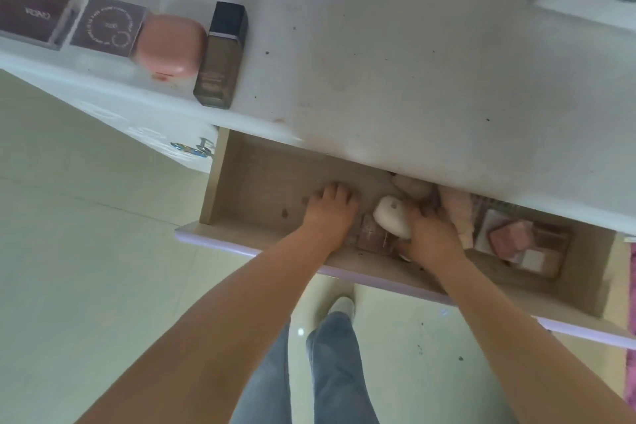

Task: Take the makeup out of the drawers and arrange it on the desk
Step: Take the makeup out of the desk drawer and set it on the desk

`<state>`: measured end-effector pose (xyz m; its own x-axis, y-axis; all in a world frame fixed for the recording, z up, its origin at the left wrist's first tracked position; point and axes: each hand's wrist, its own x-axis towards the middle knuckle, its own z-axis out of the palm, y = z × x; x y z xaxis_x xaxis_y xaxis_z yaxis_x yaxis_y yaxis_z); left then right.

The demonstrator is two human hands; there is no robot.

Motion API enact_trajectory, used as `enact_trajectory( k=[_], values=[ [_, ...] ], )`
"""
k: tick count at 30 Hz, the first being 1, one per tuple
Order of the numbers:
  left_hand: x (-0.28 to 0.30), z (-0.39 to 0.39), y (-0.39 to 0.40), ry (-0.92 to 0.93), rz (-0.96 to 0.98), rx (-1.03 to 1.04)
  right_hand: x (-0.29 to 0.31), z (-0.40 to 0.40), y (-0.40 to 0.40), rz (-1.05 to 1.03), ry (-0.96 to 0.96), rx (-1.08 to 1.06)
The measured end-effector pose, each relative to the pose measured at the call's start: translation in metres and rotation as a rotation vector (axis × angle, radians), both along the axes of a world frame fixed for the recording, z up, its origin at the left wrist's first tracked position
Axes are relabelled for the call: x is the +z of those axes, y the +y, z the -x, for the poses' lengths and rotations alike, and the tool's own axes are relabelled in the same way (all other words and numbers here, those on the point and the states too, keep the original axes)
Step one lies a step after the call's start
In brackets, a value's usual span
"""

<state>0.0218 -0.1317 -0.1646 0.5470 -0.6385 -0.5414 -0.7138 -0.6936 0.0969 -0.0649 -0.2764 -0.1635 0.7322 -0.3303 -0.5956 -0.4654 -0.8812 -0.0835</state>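
The open drawer (237, 182) hangs below the white desk (378, 62). Both hands are inside it. My left hand (328, 210) lies with its fingers spread on the bare drawer bottom and holds nothing. My right hand (430, 234) grips a white oval compact (390, 218) among the makeup. Under it lies a pink box (373, 237). Further right are a pink tube (456, 213) and a pink square compact (511, 237) on a palette. On the desk, at left, stand a dark palette (32, 12), a mauve square box (108, 26), a pink case (168, 45) and a foundation bottle (222, 55).
The drawer's lilac front (220, 241) juts toward me at thigh height. A second drawer with a metal knob (196, 148) is shut at left. My legs and a shoe (340, 306) stand on the pale tiled floor. A white mirror frame (585, 10) sits at the desk's back right.
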Motion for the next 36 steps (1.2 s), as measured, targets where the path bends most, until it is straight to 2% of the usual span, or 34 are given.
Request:
enact_trajectory(
  k=[1,3,5,7,9,12,14,18,20,23,26,29,32,34,36],
  values=[
    [-0.002,0.003,-0.004,-0.140,-0.005,-0.044,-0.005,0.000,0.000,-0.010,-0.021,0.006],
    [0.007,0.007,-0.008,-0.277,-0.041,-0.079,-0.011,-0.001,0.001,-0.007,-0.058,0.009],
    [0.011,0.006,-0.007,-0.267,-0.094,-0.094,-0.013,0.002,0.000,-0.017,-0.094,-0.018],
    [0.006,0.002,-0.006,-0.141,-0.095,-0.048,-0.011,0.006,-0.002,-0.080,-0.130,-0.025],
    [0.005,-0.002,0.001,-0.015,-0.016,0.066,-0.003,0.011,-0.006,-0.166,-0.159,-0.002],
    [0.039,-0.004,0.024,-0.002,0.155,0.123,0.025,0.010,-0.009,-0.291,-0.205,-0.005],
    [0.071,-0.007,0.041,-0.056,0.290,0.060,0.051,0.004,-0.010,-0.363,-0.279,0.004],
    [0.122,-0.040,0.063,-0.267,0.450,-0.037,0.110,-0.029,-0.006,-0.513,-0.597,-0.116],
    [0.140,-0.066,0.063,-0.305,0.447,-0.048,0.130,-0.054,0.000,-0.604,-0.715,-0.204],
    [0.147,-0.101,0.056,-0.269,0.340,-0.043,0.135,-0.096,0.009,-0.659,-0.821,-0.324],
    [0.138,-0.131,0.046,-0.201,0.230,-0.044,0.127,-0.130,0.016,-0.789,-0.771,-0.422],
    [0.134,-0.152,0.043,-0.161,0.180,0.044,0.121,-0.152,0.018,-0.736,-0.760,-0.478],
    [0.128,-0.161,0.046,-0.148,0.122,0.012,0.119,-0.167,0.020,-0.465,-0.824,-0.391],
    [0.125,-0.165,0.049,-0.124,0.110,-0.025,0.122,-0.177,0.022,-0.284,-0.753,-0.267],
    [0.123,-0.168,0.050,-0.071,0.128,-0.035,0.122,-0.187,0.021,-0.289,-0.616,-0.214]
  ],
)
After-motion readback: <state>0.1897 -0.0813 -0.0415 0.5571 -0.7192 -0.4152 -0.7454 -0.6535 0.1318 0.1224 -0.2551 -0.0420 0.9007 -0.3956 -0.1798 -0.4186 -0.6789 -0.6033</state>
